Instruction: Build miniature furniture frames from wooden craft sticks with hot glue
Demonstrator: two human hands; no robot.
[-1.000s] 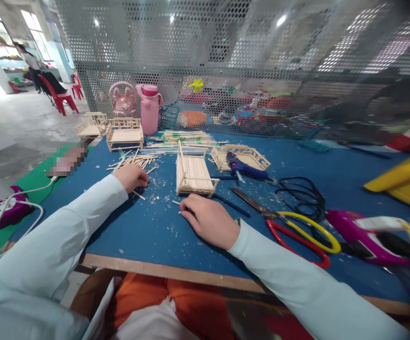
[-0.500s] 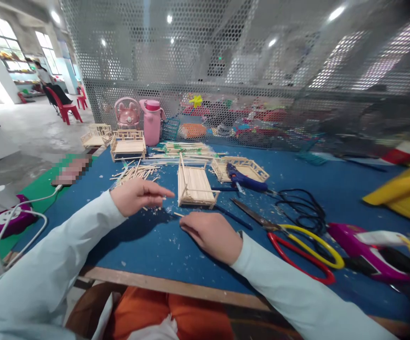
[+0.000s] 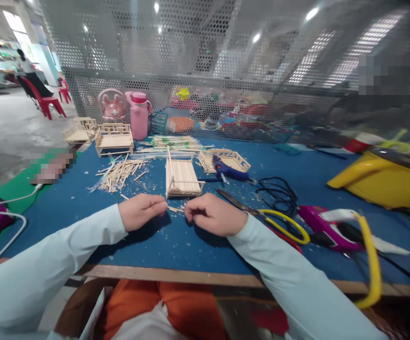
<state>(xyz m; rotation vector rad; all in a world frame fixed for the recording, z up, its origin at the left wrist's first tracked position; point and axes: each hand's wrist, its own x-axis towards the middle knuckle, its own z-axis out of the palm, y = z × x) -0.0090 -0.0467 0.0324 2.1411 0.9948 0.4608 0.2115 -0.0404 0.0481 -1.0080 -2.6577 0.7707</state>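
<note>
Low over the front of the blue table, a short wooden stick spans the gap between my two hands. My left hand has its fingers pressed together at the stick's left end. At its right end, my right hand is closed with curled fingers; the fingertips are partly hidden. Just beyond my hands stands a small stick-built model bed with slatted top and side rails, touched by neither hand. Behind it to the right, a blue glue gun rests on a shallow stick-built frame.
Loose sticks lie in a pile at left. Two stick-built pieces, including a small bench, stand near a pink bottle. Scissors, black cable, a purple tool and a yellow container occupy the right side.
My left hand has drawn its extended fingers together and come down to the stick. My right hand still holds the stick, now with knuckles raised. The view has turned slightly right.
</note>
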